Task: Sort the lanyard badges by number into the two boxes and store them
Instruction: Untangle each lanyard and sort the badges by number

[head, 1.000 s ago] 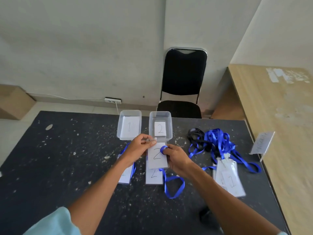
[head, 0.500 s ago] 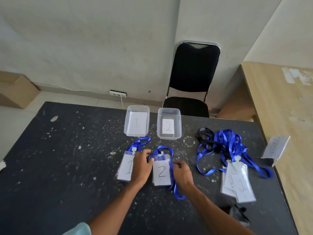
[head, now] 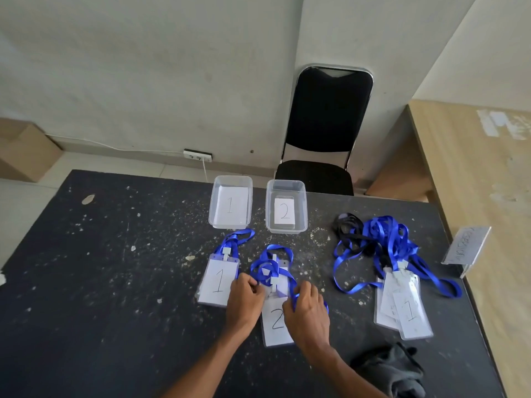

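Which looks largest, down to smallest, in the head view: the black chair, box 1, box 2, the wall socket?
Largest: black chair.
Then box 1 and box 2, too alike to rank.
Smallest: wall socket.

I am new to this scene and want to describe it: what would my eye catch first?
The left hand and right hand, near the middle of the black speckled table, grip the blue lanyard strap of a clear plastic badge marked 2. Behind them stand a clear plastic box labelled 1 and a clear plastic box labelled 2; a tangled heap of blue lanyards lies at the right.
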